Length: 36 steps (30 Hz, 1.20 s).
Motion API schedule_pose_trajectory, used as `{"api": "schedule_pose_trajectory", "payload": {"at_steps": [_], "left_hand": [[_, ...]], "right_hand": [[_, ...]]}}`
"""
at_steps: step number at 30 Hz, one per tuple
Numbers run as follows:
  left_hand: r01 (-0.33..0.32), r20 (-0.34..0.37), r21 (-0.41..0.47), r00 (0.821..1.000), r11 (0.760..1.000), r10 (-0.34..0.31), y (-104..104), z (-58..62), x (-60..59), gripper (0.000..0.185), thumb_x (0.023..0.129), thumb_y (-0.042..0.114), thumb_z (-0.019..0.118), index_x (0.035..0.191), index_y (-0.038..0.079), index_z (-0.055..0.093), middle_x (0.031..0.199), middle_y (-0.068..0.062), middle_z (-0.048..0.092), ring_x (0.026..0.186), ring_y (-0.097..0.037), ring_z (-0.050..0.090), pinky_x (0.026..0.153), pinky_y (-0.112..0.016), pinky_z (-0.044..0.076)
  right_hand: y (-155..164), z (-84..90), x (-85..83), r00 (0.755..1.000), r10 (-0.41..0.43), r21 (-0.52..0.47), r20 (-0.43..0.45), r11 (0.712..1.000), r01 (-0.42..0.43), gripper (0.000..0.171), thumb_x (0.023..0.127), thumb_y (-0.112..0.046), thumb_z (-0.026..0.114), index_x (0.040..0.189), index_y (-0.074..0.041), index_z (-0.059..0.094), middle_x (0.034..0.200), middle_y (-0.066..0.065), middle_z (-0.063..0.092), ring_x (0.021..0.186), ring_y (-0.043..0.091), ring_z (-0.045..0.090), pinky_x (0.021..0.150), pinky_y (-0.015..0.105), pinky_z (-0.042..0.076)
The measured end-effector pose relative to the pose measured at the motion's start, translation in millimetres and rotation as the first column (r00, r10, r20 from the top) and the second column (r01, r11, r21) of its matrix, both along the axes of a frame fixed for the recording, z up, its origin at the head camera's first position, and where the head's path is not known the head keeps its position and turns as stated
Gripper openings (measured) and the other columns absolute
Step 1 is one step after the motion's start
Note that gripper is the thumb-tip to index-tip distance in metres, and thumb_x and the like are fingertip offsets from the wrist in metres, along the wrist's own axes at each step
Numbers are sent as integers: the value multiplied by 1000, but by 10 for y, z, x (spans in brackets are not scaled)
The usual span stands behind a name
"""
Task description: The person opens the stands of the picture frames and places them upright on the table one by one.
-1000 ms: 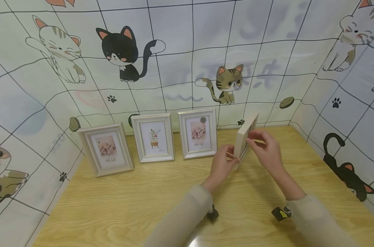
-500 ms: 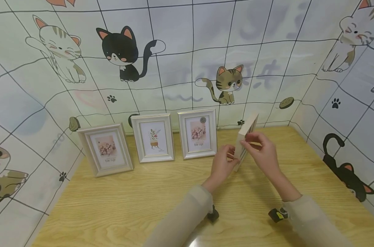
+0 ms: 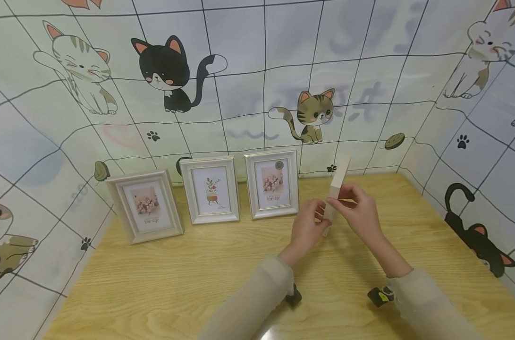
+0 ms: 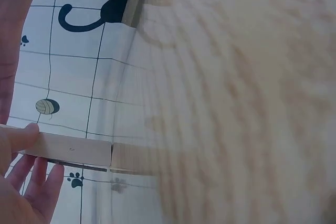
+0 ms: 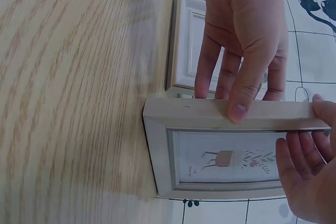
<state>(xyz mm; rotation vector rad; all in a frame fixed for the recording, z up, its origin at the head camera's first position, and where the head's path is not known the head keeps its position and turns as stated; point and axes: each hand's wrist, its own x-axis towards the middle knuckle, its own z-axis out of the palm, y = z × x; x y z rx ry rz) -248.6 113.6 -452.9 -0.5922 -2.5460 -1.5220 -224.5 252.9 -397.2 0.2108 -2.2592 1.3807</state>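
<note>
A pale wooden picture frame (image 3: pixel 340 175) stands upright on the table, turned edge-on in the head view, to the right of the row of frames. My left hand (image 3: pixel 318 216) pinches its near side edge with thumb and fingers. My right hand (image 3: pixel 341 200) grips it from the right, higher up. In the right wrist view the frame (image 5: pixel 184 115) shows a plant picture, with the left hand (image 5: pixel 244 51) curled over one side and the right hand (image 5: pixel 307 177) at its end. The left wrist view shows the frame's edge (image 4: pixel 73 149) held by the left hand (image 4: pixel 23 182).
Three similar frames (image 3: pixel 146 205) (image 3: pixel 211 189) (image 3: pixel 273 184) lean against the cat-print back wall (image 3: pixel 240 85). The wooden table (image 3: pixel 168 274) runs towards me. The right side wall (image 3: pixel 474 165) stands close to the held frame.
The held frame has turned until it is more edge-on to the head camera. My right hand has slid a little left and down along it. The left hand keeps its hold.
</note>
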Motion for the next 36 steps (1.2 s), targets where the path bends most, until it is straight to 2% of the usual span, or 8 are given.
{"api": "schedule_pose_trajectory", "payload": {"at_steps": [3, 6, 11, 15, 19, 26, 34, 36], "left_hand": [[25, 12, -1, 1000, 1000, -25, -5, -8, -8, 32, 88, 12, 76, 115, 12, 60, 110, -3, 63, 92, -6, 63, 73, -7, 53], [79, 49, 39, 996, 996, -81, -36, -13, -37, 31, 89, 11, 75, 116, 11, 59, 112, -4, 62, 92, -5, 62, 75, -9, 54], [176, 119, 143, 974, 974, -193, -149, 17, -115, 25, 93, 11, 68, 118, 9, 61, 117, -6, 64, 99, -10, 63, 80, -15, 56], [211, 123, 173, 964, 962, -234, -221, 26, -169, 25, 96, 11, 61, 120, 9, 62, 123, -6, 65, 106, -14, 63, 86, -17, 56], [233, 118, 154, 961, 960, -252, -235, 21, -196, 31, 98, 9, 57, 129, 11, 61, 132, -5, 63, 113, -17, 64, 92, -18, 55], [242, 117, 97, 960, 965, -253, -187, 40, -236, 44, 99, 9, 60, 142, 17, 55, 146, 0, 56, 123, -21, 63, 98, -20, 54], [240, 97, 33, 965, 970, -243, -155, -7, -277, 49, 97, 6, 61, 144, 19, 53, 147, -2, 56, 122, -22, 63, 97, -20, 54], [240, 87, 11, 967, 971, -240, -152, -21, -283, 50, 97, 5, 61, 144, 19, 52, 146, -3, 56, 122, -22, 64, 97, -20, 54]], "right_hand": [[12, -31, -12, 1000, 11, 2, 2, 1000, -11, 30, 88, -11, 75, 108, 5, 59, 93, -15, 60, 91, -10, 59, 79, 5, 53], [18, -40, -9, 1000, 26, 5, 6, 1000, -26, 30, 90, -12, 74, 108, 5, 57, 94, -17, 59, 93, -10, 58, 80, 5, 53], [44, -54, -3, 999, 42, 12, 17, 999, -42, 29, 92, -11, 72, 110, 4, 55, 95, -21, 58, 94, -11, 57, 80, 4, 53], [59, -64, 1, 998, 50, 10, 26, 999, -51, 29, 92, -12, 71, 111, 3, 54, 95, -22, 57, 94, -12, 57, 80, 4, 53], [62, -54, 17, 998, 46, 8, 38, 999, -46, 29, 93, -13, 71, 111, 2, 54, 96, -20, 57, 95, -12, 57, 80, 4, 52], [58, -24, 28, 998, 52, -8, 42, 999, -52, 30, 92, -10, 71, 112, 5, 54, 98, -15, 58, 96, -11, 58, 80, 4, 52], [79, -48, 9, 998, 65, 9, 26, 998, -66, 30, 92, -10, 71, 113, 4, 55, 98, -20, 57, 96, -13, 58, 80, 4, 53], [72, -44, 3, 997, 69, 11, 27, 998, -70, 30, 92, -10, 71, 114, 4, 55, 99, -16, 58, 96, -13, 58, 80, 4, 53]]}}
